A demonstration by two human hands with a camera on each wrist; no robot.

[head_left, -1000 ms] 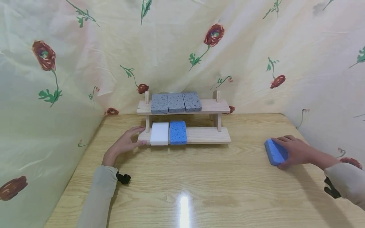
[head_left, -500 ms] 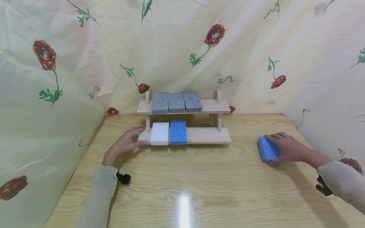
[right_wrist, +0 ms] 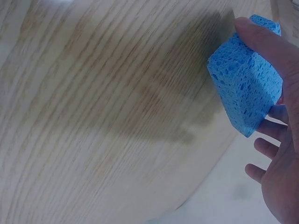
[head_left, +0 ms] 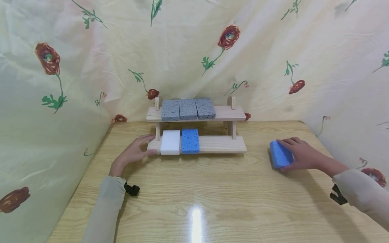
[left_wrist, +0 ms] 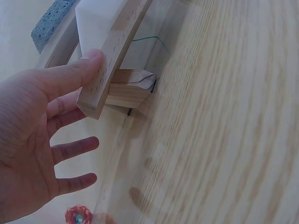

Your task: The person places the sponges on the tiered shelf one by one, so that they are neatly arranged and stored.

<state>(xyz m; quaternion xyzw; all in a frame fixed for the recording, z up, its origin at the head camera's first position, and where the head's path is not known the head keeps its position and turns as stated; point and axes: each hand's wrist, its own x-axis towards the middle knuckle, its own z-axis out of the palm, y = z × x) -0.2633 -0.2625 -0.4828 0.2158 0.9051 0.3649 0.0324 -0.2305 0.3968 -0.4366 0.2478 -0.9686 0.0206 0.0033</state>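
Held in my right hand is a blue porous sponge, right of the shelf and over the table; the right wrist view shows the thumb on one side of this sponge and fingers on the other. My left hand pinches the left end of the lower board of a two-tier wooden shelf, thumb in front and fingers behind. On that board lie a white sponge and a speckled blue sponge side by side. Three grey speckled sponges rest in a row on the upper board.
The shelf stands near the back of a wood-grain table. Flower-patterned cloth hangs behind and along both sides. A bright light reflection falls on the table near the front.
My right hand has moved left and slightly away from me, carrying the blue sponge closer to the shelf. My left hand and the sponges on the shelf have stayed in place.
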